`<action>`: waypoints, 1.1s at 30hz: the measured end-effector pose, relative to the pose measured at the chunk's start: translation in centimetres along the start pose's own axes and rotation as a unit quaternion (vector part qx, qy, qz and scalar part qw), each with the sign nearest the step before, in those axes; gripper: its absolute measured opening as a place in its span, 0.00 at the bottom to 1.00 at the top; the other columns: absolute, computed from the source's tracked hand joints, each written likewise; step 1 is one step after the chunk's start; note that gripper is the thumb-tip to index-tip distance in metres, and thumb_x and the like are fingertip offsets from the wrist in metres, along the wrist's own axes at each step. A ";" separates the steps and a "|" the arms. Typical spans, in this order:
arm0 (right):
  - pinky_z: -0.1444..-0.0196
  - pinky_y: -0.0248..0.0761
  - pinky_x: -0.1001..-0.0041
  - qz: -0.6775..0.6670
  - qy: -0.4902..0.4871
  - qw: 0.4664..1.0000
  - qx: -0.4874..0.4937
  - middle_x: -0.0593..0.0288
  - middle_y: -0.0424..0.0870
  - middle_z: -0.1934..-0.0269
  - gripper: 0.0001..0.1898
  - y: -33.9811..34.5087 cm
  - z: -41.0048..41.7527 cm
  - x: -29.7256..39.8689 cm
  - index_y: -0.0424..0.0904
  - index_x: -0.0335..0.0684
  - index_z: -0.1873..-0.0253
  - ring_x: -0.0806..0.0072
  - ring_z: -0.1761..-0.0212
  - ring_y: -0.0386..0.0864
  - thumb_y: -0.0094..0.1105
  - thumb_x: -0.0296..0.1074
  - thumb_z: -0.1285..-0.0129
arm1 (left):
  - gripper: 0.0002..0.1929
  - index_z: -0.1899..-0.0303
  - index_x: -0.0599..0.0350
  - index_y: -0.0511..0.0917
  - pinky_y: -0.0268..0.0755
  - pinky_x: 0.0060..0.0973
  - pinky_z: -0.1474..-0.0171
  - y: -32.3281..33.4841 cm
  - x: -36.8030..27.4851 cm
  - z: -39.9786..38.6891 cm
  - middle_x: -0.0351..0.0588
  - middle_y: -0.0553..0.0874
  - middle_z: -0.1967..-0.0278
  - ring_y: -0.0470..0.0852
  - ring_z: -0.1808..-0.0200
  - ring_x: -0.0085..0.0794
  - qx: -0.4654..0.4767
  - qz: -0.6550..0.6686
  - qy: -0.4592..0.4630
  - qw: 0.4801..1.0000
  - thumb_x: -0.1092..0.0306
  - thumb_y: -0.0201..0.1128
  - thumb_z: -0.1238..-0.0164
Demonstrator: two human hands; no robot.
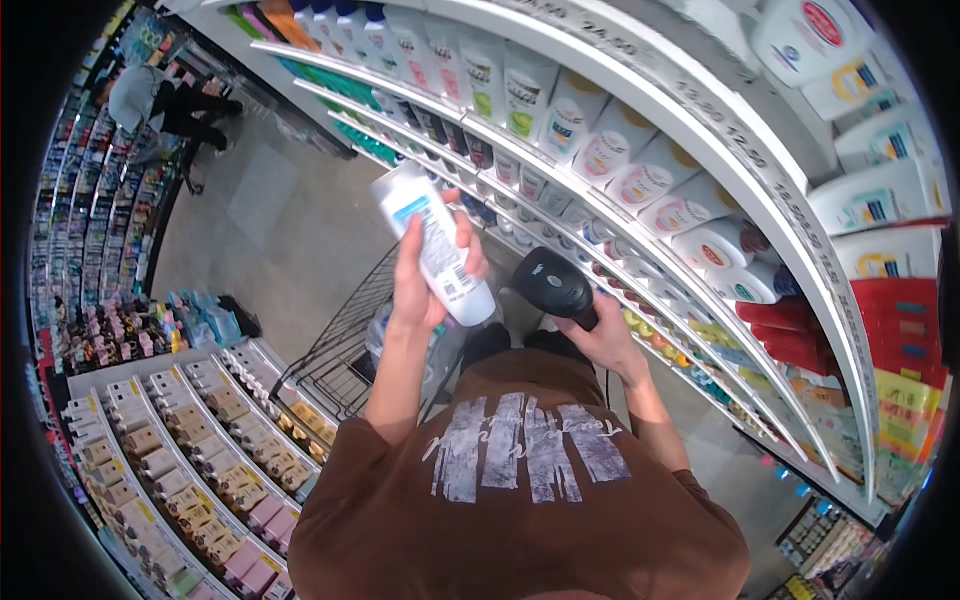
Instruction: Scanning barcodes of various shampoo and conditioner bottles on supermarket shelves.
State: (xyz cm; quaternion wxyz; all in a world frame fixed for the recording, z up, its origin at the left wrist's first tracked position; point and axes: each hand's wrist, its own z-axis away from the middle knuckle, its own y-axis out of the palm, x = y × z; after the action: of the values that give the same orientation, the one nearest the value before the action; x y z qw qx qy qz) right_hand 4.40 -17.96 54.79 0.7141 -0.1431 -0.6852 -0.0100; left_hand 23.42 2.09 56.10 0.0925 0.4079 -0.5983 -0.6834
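A white plastic bottle (437, 247) is in my left hand (420, 289), its thumb on one side and fingers round the other. The back label faces up and shows a blue band, small print and a barcode near the lower end. My right hand (607, 337) grips the handle of a black handheld barcode scanner (555, 282). The scanner's head points up and left towards the bottle, with a gap between the two. Both things are held in front of my body, beside the store shelves.
Shelves (525, 161) of bottles and tubes rise close on the right. A black wire shopping cart (337, 330) holding plastic-wrapped goods stands ahead to the left. Boxed goods fill a tiered display (187, 465) at lower left. Another person (150, 101) bends by far racks across the grey floor (247, 217).
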 end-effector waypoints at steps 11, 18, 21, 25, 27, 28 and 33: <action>0.61 0.78 0.59 0.166 -0.061 0.983 0.050 0.45 0.87 0.65 0.17 -6.4 4.3 8.0 0.84 0.35 0.49 0.48 0.65 0.86 0.75 0.34 0.41 | 0.48 0.30 0.62 0.70 0.86 0.29 0.63 6.5 2.8 -4.7 0.49 0.89 0.64 0.90 0.68 0.32 -0.031 -0.337 -0.224 0.914 0.23 0.27 0.19; 0.60 0.78 0.54 0.196 -0.074 0.978 0.020 0.44 0.87 0.67 0.19 -7.4 6.3 6.4 0.82 0.38 0.49 0.45 0.63 0.87 0.75 0.40 0.41 | 0.37 0.34 0.57 0.77 0.80 0.23 0.65 7.3 5.6 -4.4 0.44 0.88 0.67 0.86 0.69 0.24 -0.039 -0.359 -0.278 0.890 0.31 0.39 0.15; 0.61 0.78 0.57 0.146 -0.079 0.986 -0.007 0.44 0.87 0.67 0.18 -7.8 7.4 6.3 0.83 0.37 0.48 0.46 0.65 0.86 0.75 0.38 0.40 | 0.26 0.36 0.61 0.78 0.80 0.25 0.64 10.4 5.3 -4.8 0.44 0.88 0.67 0.86 0.69 0.25 -0.008 -0.386 -0.246 0.889 0.46 0.57 0.16; 0.59 0.79 0.65 0.022 -0.129 0.986 -0.100 0.48 0.89 0.65 0.17 -7.7 8.1 6.8 0.84 0.35 0.44 0.56 0.68 0.87 0.74 0.32 0.36 | 0.18 0.40 0.67 0.79 0.82 0.28 0.61 16.1 1.2 -7.8 0.47 0.88 0.63 0.87 0.67 0.27 0.102 -0.510 -0.067 0.851 0.71 0.69 0.26; 0.56 0.79 0.69 0.000 -0.111 0.988 -0.111 0.53 0.91 0.64 0.16 -8.0 8.8 5.7 0.85 0.34 0.44 0.67 0.67 0.87 0.75 0.30 0.34 | 0.17 0.42 0.69 0.80 0.83 0.31 0.59 22.5 0.3 -10.1 0.50 0.90 0.57 0.88 0.63 0.28 0.162 -0.537 0.039 0.827 0.77 0.65 0.30; 0.56 0.78 0.70 -0.006 -0.117 0.985 -0.124 0.55 0.91 0.64 0.15 -8.4 8.9 5.3 0.85 0.35 0.45 0.70 0.66 0.87 0.75 0.31 0.34 | 0.19 0.41 0.70 0.80 0.84 0.31 0.56 26.0 0.1 -11.0 0.51 0.90 0.53 0.89 0.60 0.29 0.195 -0.549 0.105 0.806 0.79 0.65 0.32; 0.57 0.77 0.72 0.000 -0.075 0.988 -0.133 0.60 0.91 0.66 0.14 -9.9 9.7 3.2 0.86 0.36 0.47 0.76 0.66 0.85 0.76 0.35 0.33 | 0.29 0.36 0.64 0.80 0.81 0.35 0.42 36.7 3.2 -17.8 0.58 0.90 0.48 0.91 0.50 0.43 0.257 -0.695 0.373 0.558 0.73 0.70 0.43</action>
State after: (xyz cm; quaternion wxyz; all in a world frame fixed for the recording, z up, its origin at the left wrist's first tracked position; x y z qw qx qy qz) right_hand -6.96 -24.76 60.06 0.6356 -0.2371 -0.7292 -0.0903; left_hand 19.96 -22.84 88.28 -0.3055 0.9222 -0.1913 -0.1399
